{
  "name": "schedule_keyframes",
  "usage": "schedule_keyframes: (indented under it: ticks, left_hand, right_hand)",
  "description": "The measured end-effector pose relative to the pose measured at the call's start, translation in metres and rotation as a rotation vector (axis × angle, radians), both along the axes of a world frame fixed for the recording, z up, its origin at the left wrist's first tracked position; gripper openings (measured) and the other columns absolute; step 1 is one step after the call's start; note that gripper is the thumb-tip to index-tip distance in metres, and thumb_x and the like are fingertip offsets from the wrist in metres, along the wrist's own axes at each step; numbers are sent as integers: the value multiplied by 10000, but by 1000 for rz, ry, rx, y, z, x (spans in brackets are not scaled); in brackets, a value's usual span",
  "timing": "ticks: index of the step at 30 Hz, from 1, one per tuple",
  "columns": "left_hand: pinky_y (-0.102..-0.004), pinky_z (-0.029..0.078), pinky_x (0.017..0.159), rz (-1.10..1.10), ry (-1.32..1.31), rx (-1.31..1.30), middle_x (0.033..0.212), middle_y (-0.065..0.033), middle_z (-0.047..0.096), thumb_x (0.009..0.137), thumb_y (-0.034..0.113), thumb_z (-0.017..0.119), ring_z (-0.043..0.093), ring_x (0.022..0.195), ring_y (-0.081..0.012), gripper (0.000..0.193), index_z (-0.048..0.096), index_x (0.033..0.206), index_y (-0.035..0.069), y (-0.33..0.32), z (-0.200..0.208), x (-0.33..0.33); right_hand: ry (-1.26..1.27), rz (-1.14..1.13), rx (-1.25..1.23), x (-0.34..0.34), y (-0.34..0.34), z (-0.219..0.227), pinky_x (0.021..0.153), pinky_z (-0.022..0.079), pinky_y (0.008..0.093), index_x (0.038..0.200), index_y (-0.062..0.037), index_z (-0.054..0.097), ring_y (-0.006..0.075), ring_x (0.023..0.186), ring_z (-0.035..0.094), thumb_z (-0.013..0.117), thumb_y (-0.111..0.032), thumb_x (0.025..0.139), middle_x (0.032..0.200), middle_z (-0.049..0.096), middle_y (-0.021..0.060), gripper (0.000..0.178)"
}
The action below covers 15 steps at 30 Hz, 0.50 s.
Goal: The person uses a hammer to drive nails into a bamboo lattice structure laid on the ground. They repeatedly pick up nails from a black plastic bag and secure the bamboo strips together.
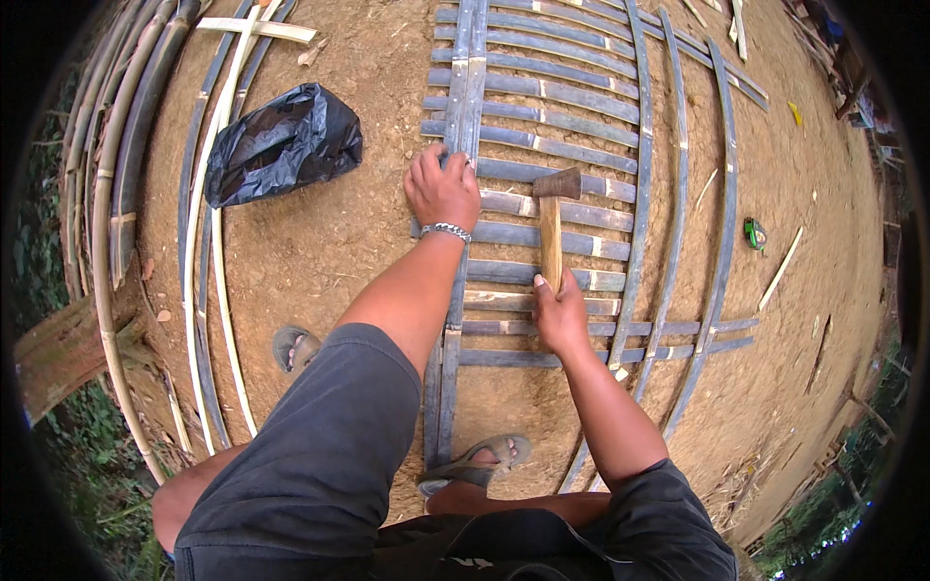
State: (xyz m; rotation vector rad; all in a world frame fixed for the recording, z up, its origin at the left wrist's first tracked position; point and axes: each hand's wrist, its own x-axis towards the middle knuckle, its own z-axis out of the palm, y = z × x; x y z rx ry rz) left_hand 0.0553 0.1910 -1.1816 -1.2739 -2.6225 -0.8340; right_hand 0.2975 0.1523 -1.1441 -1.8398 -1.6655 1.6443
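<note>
My left hand (443, 191), wearing a chain bracelet, is closed over the long bamboo rail (463, 97) where a slat meets it. Its fingers curl down over the rail's left side, with the thumb at the right; whether a small piece is pinched there, I cannot tell. In my right hand (562, 318) is a hatchet, gripped low on its wooden handle (550, 242). The dark metal hatchet head (557, 184) is over the slats, right of my left hand. Several dark bamboo slats (562, 94) cross between this rail and another bamboo rail (643, 116).
A black plastic bag (286, 145) rests on the dirt at left, beside long pale bamboo strips (215, 242). Bamboo poles (107, 165) line the far left. Two loose-looking bamboo strips (725, 174) run along the right, near a green tape measure (755, 233). My sandalled foot (480, 460) is by the rail's near end.
</note>
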Motion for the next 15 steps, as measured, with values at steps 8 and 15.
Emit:
schedule_keyframes:
  ticks: [8, 15]
  left_hand:
    - [-447, 378, 1064, 11, -92, 58, 1159, -41, 632, 843, 239, 777, 576, 1173, -248, 132, 752, 930, 143, -2, -6, -5]
    - [-452, 375, 1052, 9, -111, 81, 1133, -36, 634, 833, 245, 791, 584, 1157, -244, 135, 754, 913, 144, -1, -7, -7]
  right_hand:
    - [-13, 32, 4, -9, 0, 16, 963, 505, 439, 1438, -6, 501, 423, 1142, 667, 592, -251, 1033, 1189, 683, 289, 482]
    - [-129, 236, 157, -44, 19, 52, 914, 523, 518, 1467, -34, 474, 502, 1093, 650, 586, -237, 1037, 1172, 676, 318, 489]
